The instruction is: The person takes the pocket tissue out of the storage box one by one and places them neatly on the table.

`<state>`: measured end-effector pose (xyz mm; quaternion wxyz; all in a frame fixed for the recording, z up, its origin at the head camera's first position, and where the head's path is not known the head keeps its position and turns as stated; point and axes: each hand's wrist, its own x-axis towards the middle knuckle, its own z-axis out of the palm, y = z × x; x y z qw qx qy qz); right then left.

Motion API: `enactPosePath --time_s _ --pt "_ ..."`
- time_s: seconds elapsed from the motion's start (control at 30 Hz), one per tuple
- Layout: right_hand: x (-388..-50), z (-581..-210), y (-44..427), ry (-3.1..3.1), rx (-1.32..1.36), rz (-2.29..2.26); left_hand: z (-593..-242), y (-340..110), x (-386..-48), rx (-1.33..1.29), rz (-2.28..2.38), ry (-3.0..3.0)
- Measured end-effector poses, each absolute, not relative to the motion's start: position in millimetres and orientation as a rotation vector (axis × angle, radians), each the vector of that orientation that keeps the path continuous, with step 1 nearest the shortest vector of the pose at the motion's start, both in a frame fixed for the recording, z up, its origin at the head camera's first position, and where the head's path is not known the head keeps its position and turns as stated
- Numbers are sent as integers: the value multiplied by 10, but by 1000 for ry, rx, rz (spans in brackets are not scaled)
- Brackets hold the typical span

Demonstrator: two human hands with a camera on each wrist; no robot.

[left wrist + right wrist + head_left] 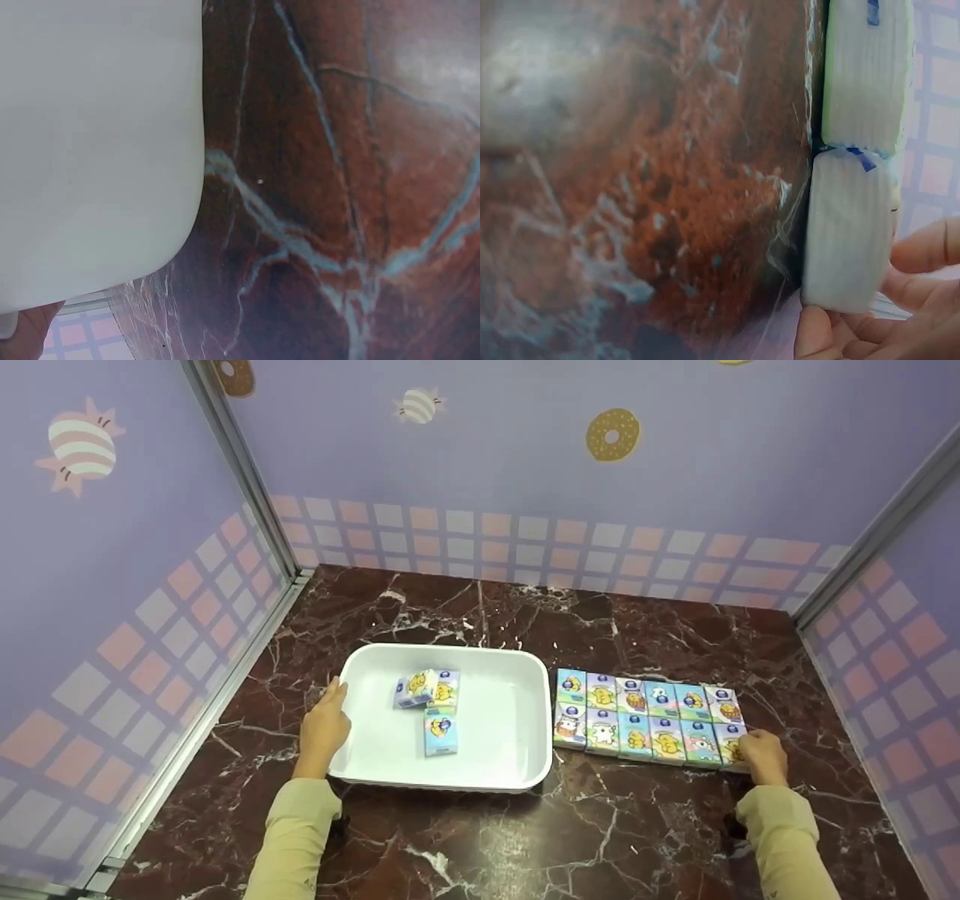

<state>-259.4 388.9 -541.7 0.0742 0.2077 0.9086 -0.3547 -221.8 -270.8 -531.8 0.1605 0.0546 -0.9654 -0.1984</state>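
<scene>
A white plastic tray [495, 772] stands on the dark marbled table, with my left hand [325, 727] holding its left rim. In the left wrist view, part of that hand [30, 330] shows under the tray's rim [161, 247]. Inside the tray are a few pocket tissue packs [440, 735] with cartoon prints, one tilted against another. To the tray's right, several more packs [634, 735] lie side by side in two rows. My right hand [763, 756] grips the near-row tissue pack [847, 232] at the right end, its fingers [922, 247] around the pack's end.
Purple patterned panels [517, 457] enclose the table [510, 832] at the back and both sides. Metal frame strips [255, 487] run along the panels' corners. The tray's right wall sits close to the leftmost packs.
</scene>
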Motion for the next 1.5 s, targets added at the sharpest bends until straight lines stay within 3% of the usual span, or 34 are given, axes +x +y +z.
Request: enactPosePath --time_s 0.53,1.07,1.5 --pt "-2502 -5281 3806 2731 659 -1087 -5309 -2718 -2216 148 -585 -2789" --pt "-2706 -5097 3428 2880 707 -1110 -5317 -2713 -2223 178 -595 -2773" --pt "-2833 -4797 2821 2844 427 -1425 -5331 -2729 -2225 175 -622 -2783"
